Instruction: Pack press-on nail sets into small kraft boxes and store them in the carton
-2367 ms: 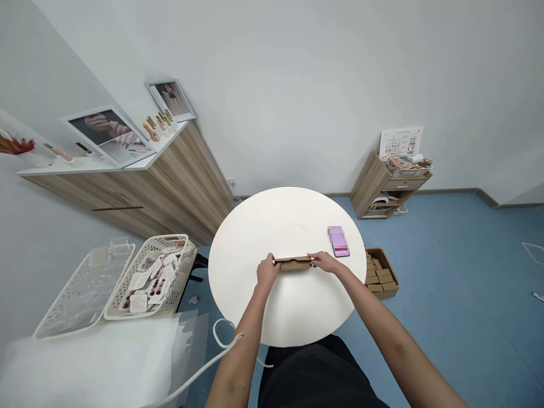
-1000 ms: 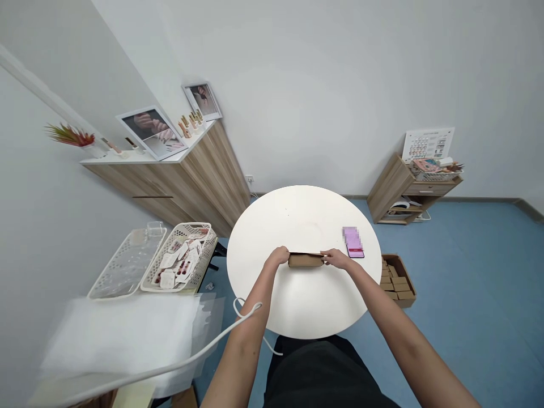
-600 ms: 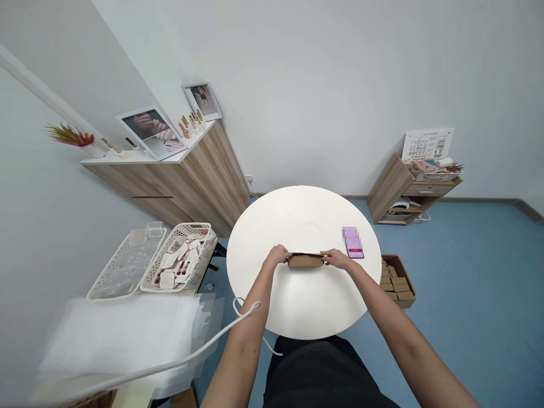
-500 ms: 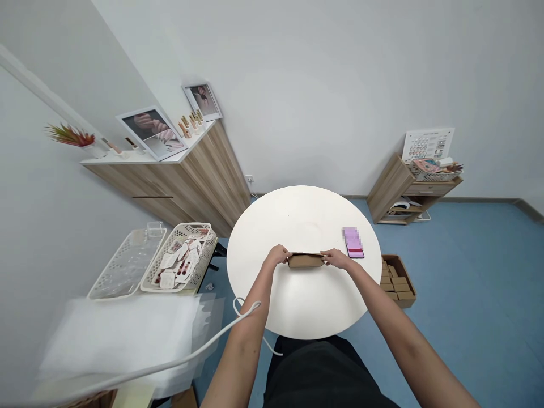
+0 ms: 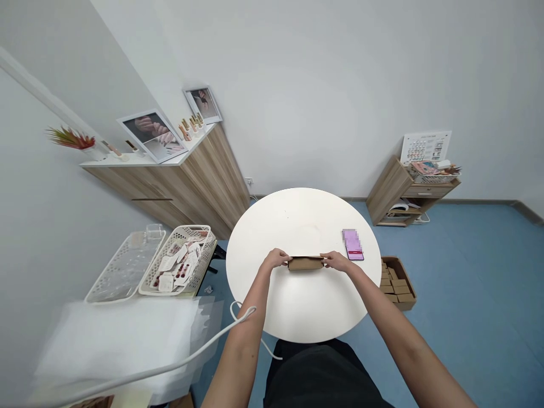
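Note:
A small brown cardboard box [image 5: 305, 263] rests on the round white table [image 5: 297, 306], near its middle. My left hand [image 5: 275, 259] grips the box's left end with curled fingers. My right hand [image 5: 335, 261] grips the right end the same way. A pink phone [image 5: 352, 244] lies flat on the table just right of my right hand.
An open carton of small brown boxes [image 5: 395, 281] sits on the blue floor right of the table. Two white baskets [image 5: 176, 267] stand at the left, one holding small packets. A wooden cabinet [image 5: 187, 175] and a low shelf unit [image 5: 403, 190] line the wall. A white cable [image 5: 212, 345] hangs by my left arm.
Both hands have stayed on the box's ends. The box went from a flatter, longer shape to a shorter closed one. The view shifted slightly.

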`<state>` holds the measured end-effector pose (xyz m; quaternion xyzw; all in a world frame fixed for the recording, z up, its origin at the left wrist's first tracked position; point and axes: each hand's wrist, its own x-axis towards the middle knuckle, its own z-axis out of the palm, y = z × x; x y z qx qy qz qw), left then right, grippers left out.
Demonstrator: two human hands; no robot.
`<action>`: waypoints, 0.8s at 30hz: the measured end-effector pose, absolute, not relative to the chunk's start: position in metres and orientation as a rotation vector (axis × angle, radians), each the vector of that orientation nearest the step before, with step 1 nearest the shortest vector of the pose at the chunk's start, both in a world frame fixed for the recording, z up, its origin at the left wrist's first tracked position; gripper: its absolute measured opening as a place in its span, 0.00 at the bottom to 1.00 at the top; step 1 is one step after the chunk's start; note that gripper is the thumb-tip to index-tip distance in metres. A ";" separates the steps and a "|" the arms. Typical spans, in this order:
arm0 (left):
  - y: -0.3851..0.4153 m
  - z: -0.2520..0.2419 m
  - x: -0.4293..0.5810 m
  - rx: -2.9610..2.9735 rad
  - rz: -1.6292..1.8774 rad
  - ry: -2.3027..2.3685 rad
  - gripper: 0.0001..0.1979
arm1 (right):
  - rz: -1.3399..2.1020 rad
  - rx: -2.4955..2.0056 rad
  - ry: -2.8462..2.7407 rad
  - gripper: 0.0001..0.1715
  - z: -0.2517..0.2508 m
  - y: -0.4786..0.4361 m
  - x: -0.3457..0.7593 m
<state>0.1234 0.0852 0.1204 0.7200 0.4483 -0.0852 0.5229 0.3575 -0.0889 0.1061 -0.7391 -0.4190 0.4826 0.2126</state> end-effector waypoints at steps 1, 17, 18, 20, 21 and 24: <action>0.085 0.120 0.123 1.713 -0.190 1.077 0.11 | 1.340 -2.052 -1.161 0.24 0.106 -0.089 0.358; 0.067 0.093 0.103 1.949 0.136 1.000 0.15 | 1.309 -2.102 -1.226 0.26 0.116 -0.090 0.353; 0.062 0.089 0.100 2.014 0.170 0.978 0.16 | 1.275 -2.117 -1.254 0.27 0.115 -0.091 0.351; 0.052 0.078 0.094 2.233 0.249 0.921 0.17 | 1.168 -2.149 -1.333 0.29 0.112 -0.094 0.347; 0.046 0.073 0.091 2.372 0.276 0.910 0.19 | 1.099 -2.176 -1.385 0.29 0.111 -0.097 0.344; 0.032 0.059 0.086 2.718 0.327 0.913 0.23 | 0.886 -2.308 -1.553 0.32 0.103 -0.105 0.331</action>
